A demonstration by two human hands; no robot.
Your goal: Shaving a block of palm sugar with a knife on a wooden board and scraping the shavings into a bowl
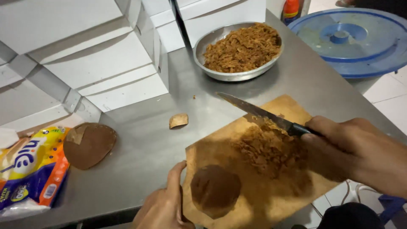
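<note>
My right hand (360, 150) grips the black handle of a long kitchen knife (254, 111), its blade angled up and left over a pile of brown shavings (271, 148) on a wooden cutting board (292, 108). My left hand (163, 203) holds the board's near left edge. A round brown sugar-like block (215, 190) lies on the board just right of that hand.
A metal bowl (231, 75) full of brown shavings stands at the back of the steel table (148, 135). Another brown disc (89, 144), a small chip (178, 120), a colourful plastic packet (29, 169), stacked white boxes (106, 63) and a blue lid (347, 38) surround the board.
</note>
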